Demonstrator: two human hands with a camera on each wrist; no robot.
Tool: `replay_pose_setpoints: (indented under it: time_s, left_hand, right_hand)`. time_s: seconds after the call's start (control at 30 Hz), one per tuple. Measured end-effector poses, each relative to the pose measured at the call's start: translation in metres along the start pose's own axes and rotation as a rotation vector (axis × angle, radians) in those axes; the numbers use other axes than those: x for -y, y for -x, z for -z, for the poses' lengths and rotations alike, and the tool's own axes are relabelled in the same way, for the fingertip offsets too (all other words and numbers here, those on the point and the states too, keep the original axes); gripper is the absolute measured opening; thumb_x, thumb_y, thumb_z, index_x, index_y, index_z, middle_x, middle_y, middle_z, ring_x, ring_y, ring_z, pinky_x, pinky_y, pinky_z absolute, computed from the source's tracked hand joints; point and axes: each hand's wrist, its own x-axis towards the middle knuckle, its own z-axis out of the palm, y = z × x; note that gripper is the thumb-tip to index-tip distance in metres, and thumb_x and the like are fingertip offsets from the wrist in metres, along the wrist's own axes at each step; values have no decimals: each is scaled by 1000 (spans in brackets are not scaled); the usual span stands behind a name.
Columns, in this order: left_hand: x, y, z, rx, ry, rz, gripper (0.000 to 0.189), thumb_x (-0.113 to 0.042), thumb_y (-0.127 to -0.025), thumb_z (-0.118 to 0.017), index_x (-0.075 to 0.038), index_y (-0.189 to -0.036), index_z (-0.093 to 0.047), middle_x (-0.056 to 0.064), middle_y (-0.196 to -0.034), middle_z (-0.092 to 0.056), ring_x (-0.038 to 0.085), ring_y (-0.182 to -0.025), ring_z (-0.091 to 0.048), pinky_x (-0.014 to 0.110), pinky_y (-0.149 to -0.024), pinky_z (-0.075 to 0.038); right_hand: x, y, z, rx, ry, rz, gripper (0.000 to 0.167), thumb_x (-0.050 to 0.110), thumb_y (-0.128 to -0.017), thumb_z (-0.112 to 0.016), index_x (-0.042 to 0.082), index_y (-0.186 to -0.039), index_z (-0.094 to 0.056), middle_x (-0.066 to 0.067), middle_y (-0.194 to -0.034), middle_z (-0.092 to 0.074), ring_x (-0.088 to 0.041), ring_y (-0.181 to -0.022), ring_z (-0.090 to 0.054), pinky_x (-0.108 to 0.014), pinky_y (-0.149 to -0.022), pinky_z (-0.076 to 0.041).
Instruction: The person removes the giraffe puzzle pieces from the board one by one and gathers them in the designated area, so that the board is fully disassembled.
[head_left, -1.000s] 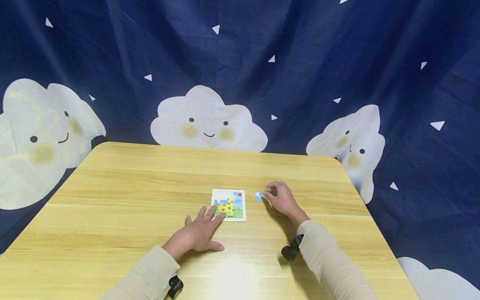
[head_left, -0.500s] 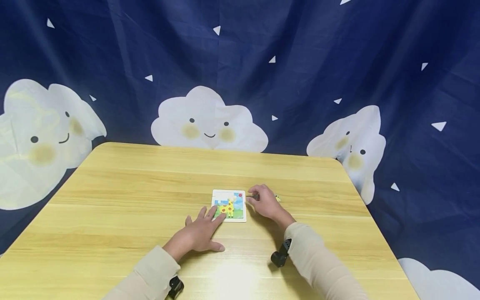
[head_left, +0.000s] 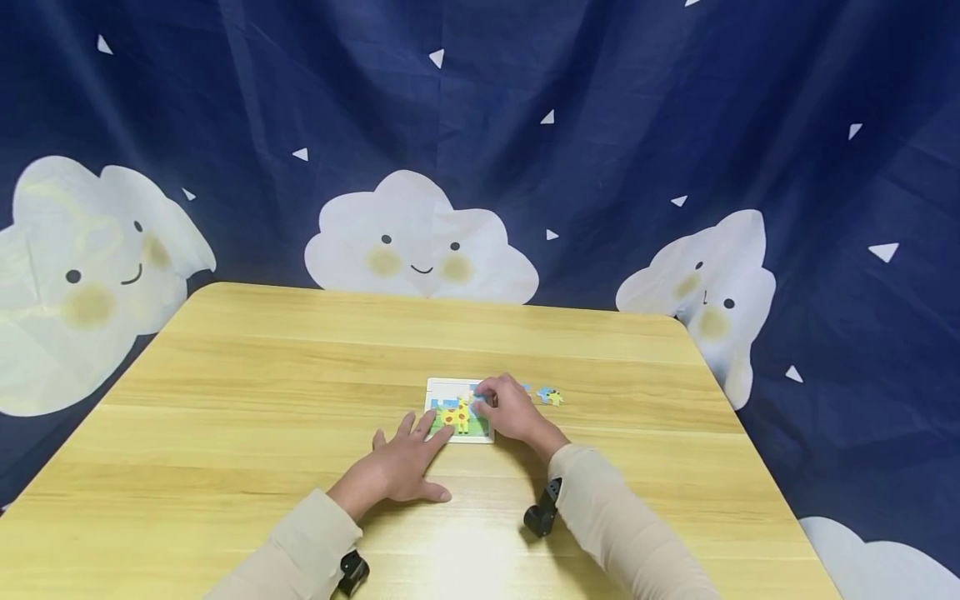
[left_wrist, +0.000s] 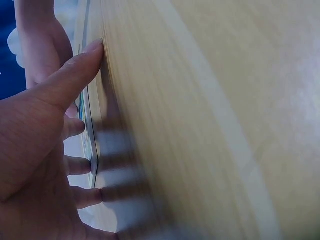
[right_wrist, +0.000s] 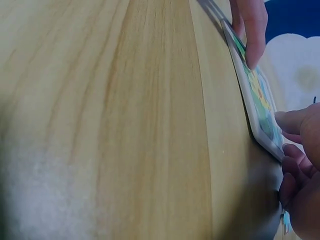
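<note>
Puzzle board [head_left: 444,389] is lying on the desk between both hands. I'm seeing the left hand [head_left: 402,467] touching its left side, fingers spreading straight. The right hand [head_left: 516,411] is bending over its right side; I'm not seeing whether it's pinching anything.

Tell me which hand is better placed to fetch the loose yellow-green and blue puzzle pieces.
The right hand, probably: it is nearer the loose pieces, which lie right of the square white-framed giraffe puzzle; the left hand touches the puzzle's left side.
</note>
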Motion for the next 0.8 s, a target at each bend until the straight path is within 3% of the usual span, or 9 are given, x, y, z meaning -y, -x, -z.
replay_pose_setpoints:
  time_s: [0.47, 0.7, 0.8]
  left_hand:
    - [-1, -2, 2, 11, -19, 6, 93, -63, -75, -66, -20, -149, -29, 15, -156, -18, 45, -140, -18, 76, -94, -23]
    - [-1, -2, 2, 15, -18, 8, 93, -62, -75, -66, -20, -149, -29, 15, -156, -18, 45, -140, -17, 76, -94, -22]
    - [-1, -1, 2, 12, -14, 7, 93, -62, -74, -67, -20, -149, -30, 15, -156, -18, 46, -140, -17, 76, -94, -22]
  right_hand:
    - [1, -4, -2, 38, 13, -23, 23, 18, -90, -64, 7, -110, -67, -3, -100, -55, -15, -86, -48, -33, -79, -44]
    - [2, -4, -5, 26, 37, -9, 21, 17, -89, -65, 8, -108, -67, -3, -98, -54, -14, -83, -46, -31, -75, -42]
    - [3, -3, -6, 13, 34, -15, 21, 17, -88, -65, 9, -108, -67, -5, -101, -52, -17, -88, -46, -34, -79, -42]
